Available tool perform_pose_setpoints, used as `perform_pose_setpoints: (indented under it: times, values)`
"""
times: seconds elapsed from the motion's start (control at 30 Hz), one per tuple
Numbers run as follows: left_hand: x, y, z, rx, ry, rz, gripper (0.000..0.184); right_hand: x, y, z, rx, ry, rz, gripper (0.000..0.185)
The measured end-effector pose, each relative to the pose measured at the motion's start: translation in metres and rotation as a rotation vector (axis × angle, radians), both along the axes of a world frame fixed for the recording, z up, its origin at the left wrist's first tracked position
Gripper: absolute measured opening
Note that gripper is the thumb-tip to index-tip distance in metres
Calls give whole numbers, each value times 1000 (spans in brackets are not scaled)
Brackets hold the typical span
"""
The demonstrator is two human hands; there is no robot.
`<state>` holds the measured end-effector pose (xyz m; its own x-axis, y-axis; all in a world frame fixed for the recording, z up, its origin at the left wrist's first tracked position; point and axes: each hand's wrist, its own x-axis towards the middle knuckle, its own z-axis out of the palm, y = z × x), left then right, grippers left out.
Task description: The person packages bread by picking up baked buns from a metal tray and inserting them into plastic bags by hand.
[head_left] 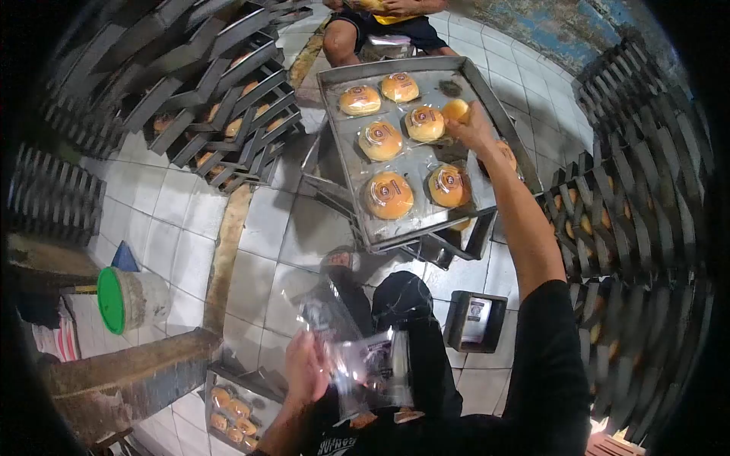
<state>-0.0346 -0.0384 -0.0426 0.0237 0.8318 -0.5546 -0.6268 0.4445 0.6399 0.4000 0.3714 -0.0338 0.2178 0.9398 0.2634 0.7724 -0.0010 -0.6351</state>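
My right hand [473, 131] reaches over a metal baking tray [345, 163], its fingers closed round a plain bun [456, 111] near the tray's right side. Several round buns in clear printed wrappers lie on that tray, among them a wrapped bun [424, 123] just left of my right hand and another wrapped bun [389, 195] at the near left. Low over my lap, my left hand [306, 368] grips a clear plastic bag [327, 310], which sticks up from the fingers. More printed plastic bags [384, 365] rest on my lap beside it.
Stacked metal trays [220, 99] with buns stand at left, and more stacked trays [608, 205] at right. A dark box [477, 322] holding a printed label sits by my knee. A bucket with a green lid [111, 300] is at left. Another person [384, 23] sits across the tray.
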Motion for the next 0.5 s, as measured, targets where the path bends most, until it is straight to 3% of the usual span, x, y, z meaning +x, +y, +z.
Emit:
perform_pose_setpoints:
  times: [0.07, 0.1, 0.13, 0.2, 0.27, 0.37, 0.4, 0.43, 0.47, 0.5]
  values:
    - [9, 28, 47, -44, -100, -27, 35, -11, -26, 27, -16, 167, -39, 75]
    - [12, 33, 43, -53, 35, 72, 35, -21, -43, 40, -35, 252, -47, 78]
    - [7, 43, 43, 48, 49, 40, 37, -32, -62, 52, 117, 386, 24, 69]
    - [-6, 66, 42, 88, -35, 13, 43, -70, -135, 103, 37, 967, 315, 72]
    - [-10, 93, 32, 153, -65, 70, 42, -110, -216, 133, -103, 1174, 451, 71]
    - [-3, 116, 19, 124, -177, 148, 28, -175, -330, 119, -183, 857, 484, 65]
    - [-2, 122, 4, 81, -147, 109, 29, -194, -361, 105, -58, 525, 535, 62]
    - [4, 118, 13, 109, -156, 83, 29, -203, -377, 98, 254, 183, 760, 53]
    - [14, 112, 28, 132, -163, 57, 30, -210, -393, 100, 255, 142, 829, 52]
    - [25, 103, 43, 150, -168, 29, 30, -203, -390, 80, 378, -80, 836, 55]
